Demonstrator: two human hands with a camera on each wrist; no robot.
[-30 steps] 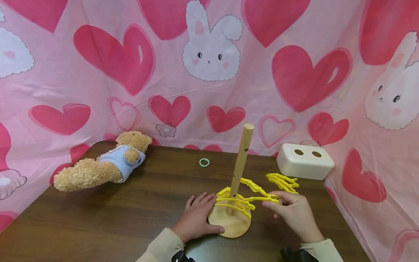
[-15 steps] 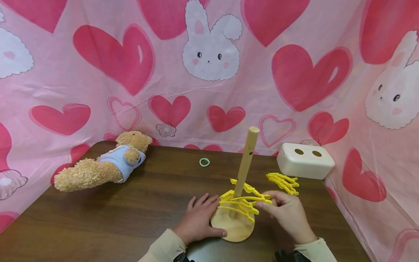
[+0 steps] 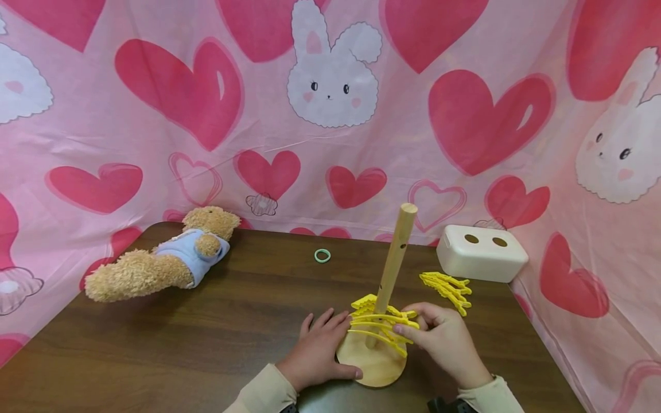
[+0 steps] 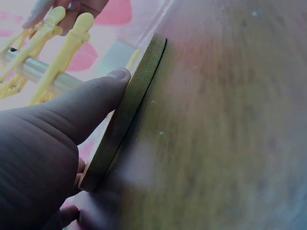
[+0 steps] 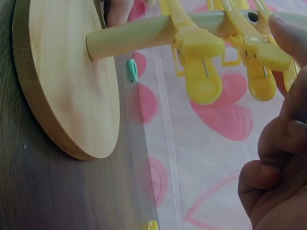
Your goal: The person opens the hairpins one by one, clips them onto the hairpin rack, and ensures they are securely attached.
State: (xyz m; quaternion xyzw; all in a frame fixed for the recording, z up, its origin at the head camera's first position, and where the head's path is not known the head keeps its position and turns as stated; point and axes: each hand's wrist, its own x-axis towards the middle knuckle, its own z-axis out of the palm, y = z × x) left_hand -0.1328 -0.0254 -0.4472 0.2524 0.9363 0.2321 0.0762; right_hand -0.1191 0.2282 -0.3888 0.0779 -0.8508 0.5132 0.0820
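The right hand pinches a yellow clip that reaches leftward across the upright post, left hand spread at the base.

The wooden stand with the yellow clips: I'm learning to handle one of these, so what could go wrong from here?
Two possible risks. The right hand pinches the uppermost yellow clip; if the left hand slips from the round base, a tug on that clip could shift or tip the wooden stand. The clips also sit close together around the post, so the uppermost could snag on the clip just below.
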